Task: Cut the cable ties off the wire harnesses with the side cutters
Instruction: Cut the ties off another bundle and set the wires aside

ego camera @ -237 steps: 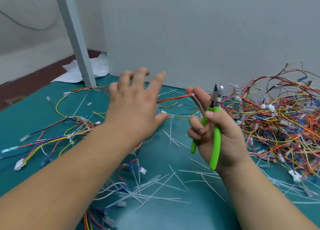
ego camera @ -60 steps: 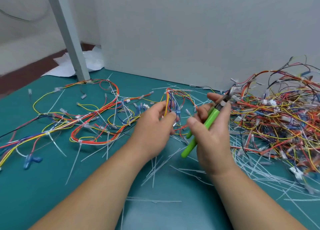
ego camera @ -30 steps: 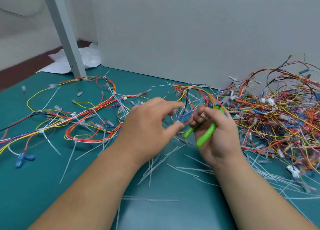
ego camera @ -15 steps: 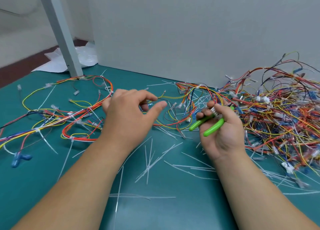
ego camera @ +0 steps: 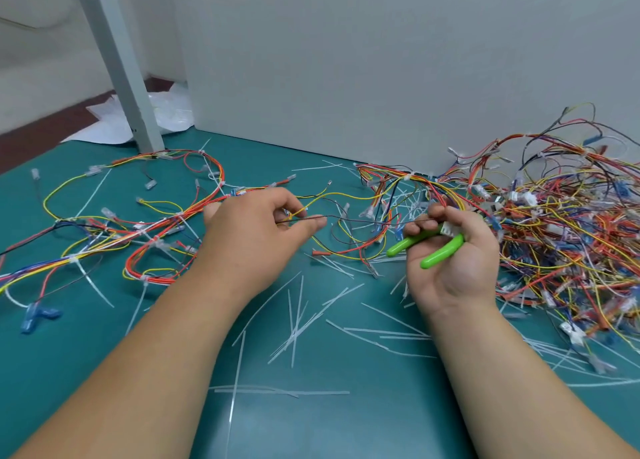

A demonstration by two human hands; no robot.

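My left hand [ego camera: 256, 237] pinches a thin dark wire of a wire harness [ego camera: 356, 221] that stretches across to my right hand [ego camera: 453, 251]. In that right hand lie the green-handled side cutters [ego camera: 427, 249], handles pointing left, together with a white connector [ego camera: 450, 229] of the same harness. The cutters' jaws are hidden behind the fingers. The harness loops in red, yellow and black wires on the green mat between the hands.
A big tangle of wire harnesses [ego camera: 568, 230] fills the right side. Spread-out harnesses [ego camera: 138, 230] with white cable ties lie at the left. Cut tie strips [ego camera: 301, 320] litter the green table [ego camera: 329, 420]. A grey post [ego camera: 117, 64] and a white wall [ego camera: 381, 60] stand behind.
Both hands have moved apart and drawn one harness out of the pile, its dark wire now taut between them. The cutters have stayed in my right hand.
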